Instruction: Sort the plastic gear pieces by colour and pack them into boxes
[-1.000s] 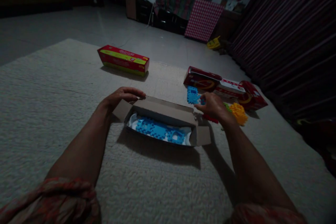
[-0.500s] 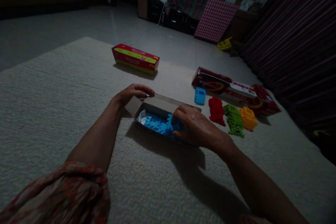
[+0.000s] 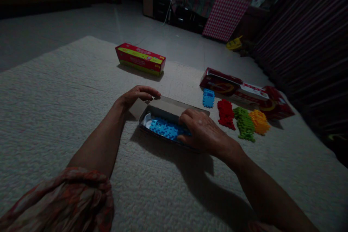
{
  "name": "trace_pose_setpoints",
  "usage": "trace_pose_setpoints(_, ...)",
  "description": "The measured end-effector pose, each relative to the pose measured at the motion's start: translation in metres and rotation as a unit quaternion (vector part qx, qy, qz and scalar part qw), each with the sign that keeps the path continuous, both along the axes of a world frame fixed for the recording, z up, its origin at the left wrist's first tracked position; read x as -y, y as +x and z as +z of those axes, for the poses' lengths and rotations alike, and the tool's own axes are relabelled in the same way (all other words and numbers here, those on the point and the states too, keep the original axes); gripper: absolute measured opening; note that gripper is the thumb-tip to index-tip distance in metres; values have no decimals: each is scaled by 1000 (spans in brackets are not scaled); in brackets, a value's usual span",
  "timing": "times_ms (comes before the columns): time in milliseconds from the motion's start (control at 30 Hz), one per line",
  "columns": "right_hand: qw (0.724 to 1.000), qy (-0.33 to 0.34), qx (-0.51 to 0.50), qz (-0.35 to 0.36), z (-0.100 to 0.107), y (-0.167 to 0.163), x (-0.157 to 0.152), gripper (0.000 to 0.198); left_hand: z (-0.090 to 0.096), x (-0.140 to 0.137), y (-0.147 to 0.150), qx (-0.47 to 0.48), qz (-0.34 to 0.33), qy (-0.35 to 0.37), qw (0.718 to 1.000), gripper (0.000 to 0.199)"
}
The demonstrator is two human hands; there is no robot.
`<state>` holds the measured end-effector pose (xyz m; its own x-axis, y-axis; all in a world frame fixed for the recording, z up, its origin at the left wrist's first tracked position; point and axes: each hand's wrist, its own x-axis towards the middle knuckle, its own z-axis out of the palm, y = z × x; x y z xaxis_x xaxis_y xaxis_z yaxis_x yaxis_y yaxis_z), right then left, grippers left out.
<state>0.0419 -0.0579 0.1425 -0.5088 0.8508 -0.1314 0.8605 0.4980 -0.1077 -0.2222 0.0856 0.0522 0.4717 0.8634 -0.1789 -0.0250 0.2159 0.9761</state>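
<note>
A long narrow cardboard box (image 3: 174, 105) lies open on the pale mat, its flap folded back. Inside it are blue interlocking blocks (image 3: 163, 127), with a clear plastic piece (image 3: 147, 120) at the left end. My left hand (image 3: 137, 95) rests at the back left corner, fingers stretched out along the flap's edge. My right hand (image 3: 202, 128) reaches into the right part of the box, fingers and thumb curled around blue blocks. Its palm hides that end of the box.
Right of the box lie one blue block (image 3: 208, 98) and piles of red (image 3: 226, 114), green (image 3: 244, 123) and yellow blocks (image 3: 259, 121). Behind them lies a dark red box (image 3: 231, 85). A red and yellow box (image 3: 141, 59) stands further back on the mat (image 3: 67, 76).
A blue block that stood tilted at my right fingertips now lies lower, level with the others in the box. My left hand stays at the corner. The view has shifted slightly.
</note>
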Motion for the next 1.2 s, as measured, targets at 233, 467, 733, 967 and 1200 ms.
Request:
trace_pose_setpoints(233,996,-78,32,10,9,5,-3,18,3,2,1,-7,-6,-3,1000,32)
trace_pose_setpoints(467,983,-116,142,27,0,-13,-6,32,4,0,1,-10,1,-6,1000,30)
trace_pose_setpoints(733,980,-127,155,22,-3,-21,-9,36,4,2,2,3,4,-5,1000,30)
trace_pose_setpoints(967,985,-115,125,22,1,-19,-5,30,3,0,2,11,2,-17,1000,30)
trace_pose_setpoints(1200,988,81,-111,-72,8,66,-42,26,-2,-3,0,7,-12,-37,999,30)
